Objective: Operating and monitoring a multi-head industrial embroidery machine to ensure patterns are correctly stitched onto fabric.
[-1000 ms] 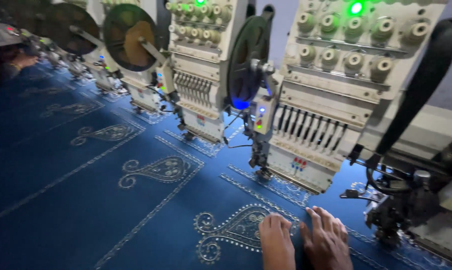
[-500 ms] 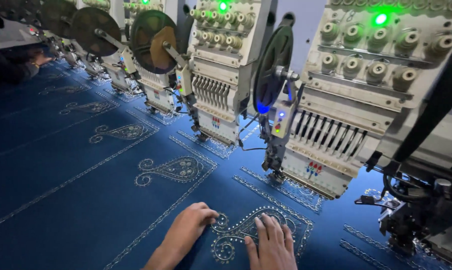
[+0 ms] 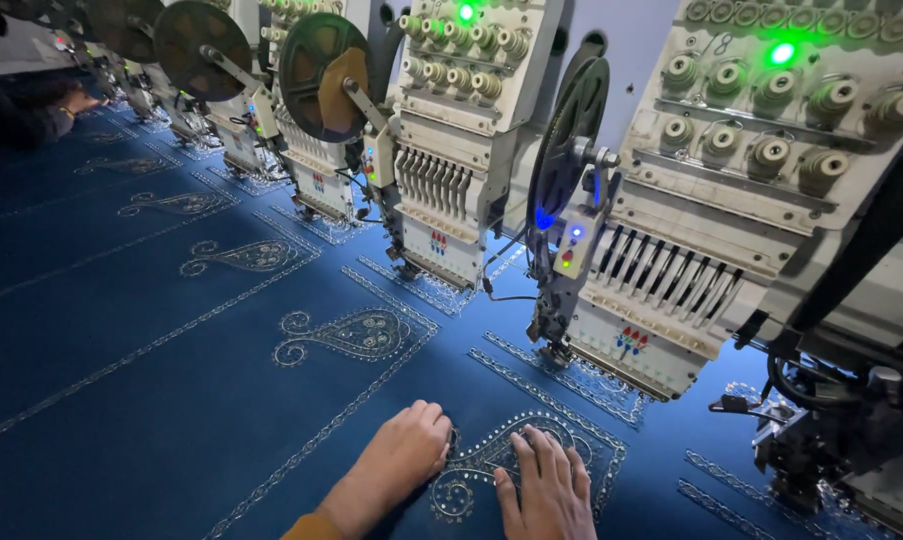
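Both hands slid leftward since half second ago. Left hand [image 3: 403,455] loosely curled, right hand [image 3: 543,490] flat open, both pressing silver scroll motif [image 3: 476,470] on blue cloth [image 3: 121,400], just before nearest embroidery head [image 3: 661,300]. Motif looks fully stitched; hands gripping nothing.

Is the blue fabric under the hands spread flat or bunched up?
Spread flat: the blue fabric lies smooth, without folds, under the left hand and right hand resting on it.
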